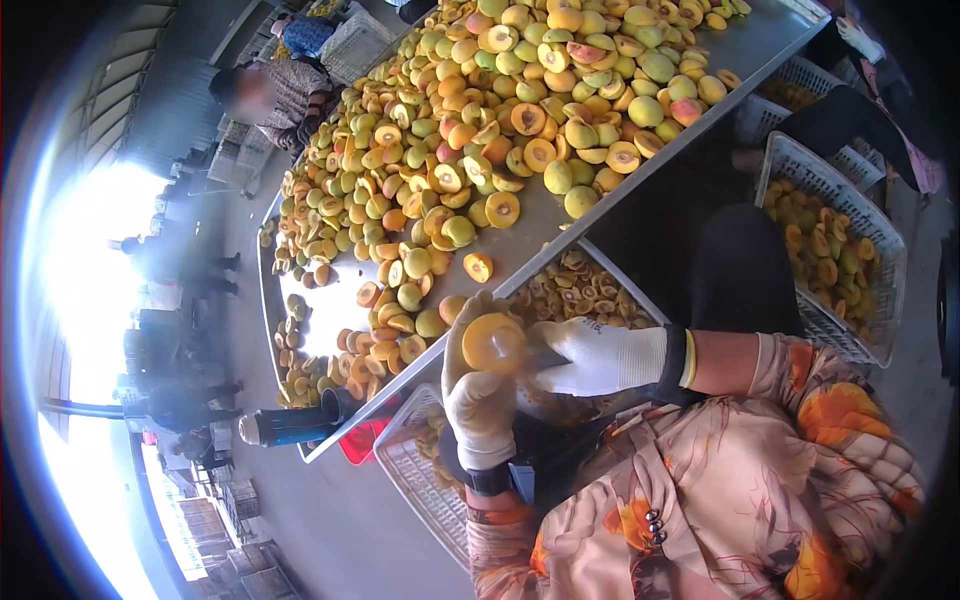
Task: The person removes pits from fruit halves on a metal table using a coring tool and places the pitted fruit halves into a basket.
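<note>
My left hand (478, 400), in a whitish glove, has its fingers wrapped round a halved peach (492, 343) with the orange cut face turned up. Close beside the peach is my right hand (595, 357), also gloved, its fingers closed. A blurred dark thing shows between the right fingers and the peach; I cannot make out what it is. Both hands are just off the near edge of a metal table (640, 180). Many halved peaches (450, 180) are heaped on it, some cut side up, and one half (478, 267) lies near the edge.
Below the table edge, a crate (625, 280) holds small brownish pieces. White plastic crates stand at the right (890, 290) with peach halves and at the lower left (400, 470). A blue cylinder (290, 427) and a red container (360, 442) are by the table corner. Another person (285, 95) is across the table.
</note>
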`<action>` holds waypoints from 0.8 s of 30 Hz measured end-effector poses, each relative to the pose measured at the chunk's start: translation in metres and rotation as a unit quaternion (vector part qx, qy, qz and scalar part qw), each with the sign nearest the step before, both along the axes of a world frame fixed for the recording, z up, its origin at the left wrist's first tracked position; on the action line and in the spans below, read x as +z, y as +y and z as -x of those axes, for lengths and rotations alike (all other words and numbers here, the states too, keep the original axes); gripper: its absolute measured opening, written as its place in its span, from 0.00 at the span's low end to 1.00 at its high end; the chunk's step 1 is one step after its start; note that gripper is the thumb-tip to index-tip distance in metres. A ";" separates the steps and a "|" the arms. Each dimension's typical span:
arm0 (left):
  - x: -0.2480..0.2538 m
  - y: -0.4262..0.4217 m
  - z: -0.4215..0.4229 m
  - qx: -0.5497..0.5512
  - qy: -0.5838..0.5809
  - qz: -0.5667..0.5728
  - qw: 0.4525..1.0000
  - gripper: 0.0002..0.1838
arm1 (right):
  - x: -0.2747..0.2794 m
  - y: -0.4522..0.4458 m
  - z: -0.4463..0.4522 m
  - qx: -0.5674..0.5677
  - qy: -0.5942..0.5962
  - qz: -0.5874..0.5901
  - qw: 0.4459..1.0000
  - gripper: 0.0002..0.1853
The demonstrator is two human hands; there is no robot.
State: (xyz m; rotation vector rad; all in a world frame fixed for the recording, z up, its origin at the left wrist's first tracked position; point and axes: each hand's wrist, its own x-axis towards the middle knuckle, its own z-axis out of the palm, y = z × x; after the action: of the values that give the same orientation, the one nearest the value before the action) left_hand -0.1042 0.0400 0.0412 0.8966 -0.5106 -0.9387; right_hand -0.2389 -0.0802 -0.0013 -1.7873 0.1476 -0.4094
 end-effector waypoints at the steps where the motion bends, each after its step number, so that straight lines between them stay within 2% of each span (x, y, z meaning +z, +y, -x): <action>1: 0.004 0.002 0.010 0.009 0.000 0.005 1.000 0.49 | 0.002 0.004 0.001 0.004 0.005 -0.005 1.000 0.14; 2: 0.008 0.003 0.018 0.018 0.000 0.010 1.000 0.49 | 0.005 0.007 0.006 0.017 0.053 0.026 0.998 0.21; 3: 0.010 0.004 0.025 0.027 -0.001 0.016 1.000 0.49 | 0.008 0.010 0.010 0.011 0.054 0.038 0.998 0.21; 4: 0.009 0.006 0.029 0.015 -0.007 0.038 0.999 0.43 | 0.009 0.014 0.013 0.005 0.054 0.050 0.997 0.21; 8: 0.010 0.009 0.049 0.107 -0.056 -0.032 0.992 0.29 | 0.024 0.027 0.022 0.029 0.095 0.032 0.995 0.22; 9: 0.007 0.009 0.052 0.141 -0.063 -0.057 0.986 0.26 | 0.017 0.030 0.020 -0.003 0.010 0.176 0.984 0.19; 10: 0.004 0.008 0.052 0.174 -0.070 -0.081 0.979 0.24 | 0.009 0.033 0.015 -0.034 -0.075 0.315 0.945 0.16; 13: -0.002 0.008 0.051 0.209 -0.102 -0.066 0.970 0.23 | -0.002 0.043 0.009 0.007 -0.118 0.148 0.982 0.13; 15: 0.005 0.013 0.051 0.205 -0.123 -0.080 0.968 0.24 | -0.004 0.045 -0.003 0.028 -0.174 0.058 0.983 0.12; 17: 0.008 0.016 0.045 0.188 -0.132 -0.083 0.970 0.25 | 0.000 0.036 0.001 0.113 -0.055 -0.032 0.992 0.18; 18: 0.007 0.018 0.041 0.170 -0.130 -0.080 0.974 0.25 | 0.003 0.032 0.003 0.152 -0.005 -0.082 0.985 0.17; 19: 0.006 0.018 0.038 0.152 -0.127 -0.076 0.977 0.26 | 0.010 0.028 0.005 0.185 0.047 -0.129 0.973 0.16; 21: 0.010 0.014 0.038 0.146 -0.150 -0.071 0.975 0.29 | 0.023 0.023 0.012 0.249 0.116 -0.242 0.930 0.08; 24: 0.006 0.008 0.035 0.106 -0.124 -0.026 0.986 0.31 | 0.042 0.014 0.020 0.337 0.185 -0.434 0.815 0.04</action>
State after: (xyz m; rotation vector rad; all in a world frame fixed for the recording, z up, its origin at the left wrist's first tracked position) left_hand -0.1392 0.0479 0.0475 1.0999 -0.5918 -0.6515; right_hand -0.2586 -0.0663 0.0406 -0.8780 -0.0405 0.4802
